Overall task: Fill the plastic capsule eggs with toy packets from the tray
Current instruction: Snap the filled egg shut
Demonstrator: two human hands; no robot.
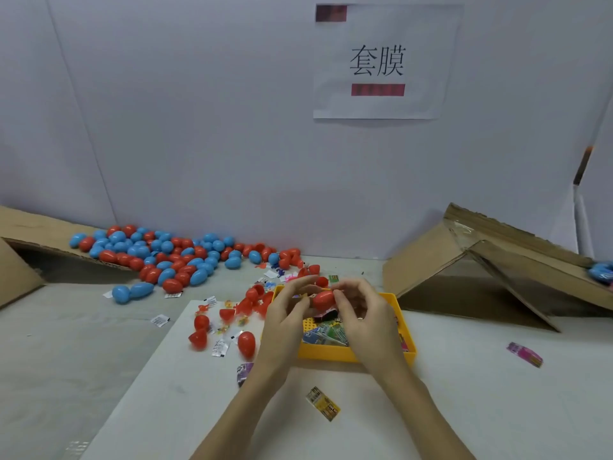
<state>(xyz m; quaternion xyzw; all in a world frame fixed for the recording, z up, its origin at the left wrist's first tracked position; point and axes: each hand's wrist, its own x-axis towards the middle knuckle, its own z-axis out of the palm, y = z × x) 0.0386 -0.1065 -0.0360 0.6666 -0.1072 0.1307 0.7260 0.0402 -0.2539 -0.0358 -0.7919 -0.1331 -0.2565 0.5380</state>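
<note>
Both of my hands meet above the yellow tray [331, 355], which holds several toy packets [326, 333]. My right hand [363, 318] pinches a red capsule egg [322, 299] at its right end. My left hand [287, 310] curls its fingers against the egg's left side; whether it holds a second egg half is hidden. A packet's dark edge shows just under the egg. Several loose red egg halves [227, 315] and a closed red egg [246, 344] lie left of the tray.
A heap of red and blue eggs [172, 257] spills from a cardboard flap [30, 230] at the back left. A folded cardboard box [491, 270] stands at the right. Stray packets lie at the front [323, 403] and at the right [524, 354].
</note>
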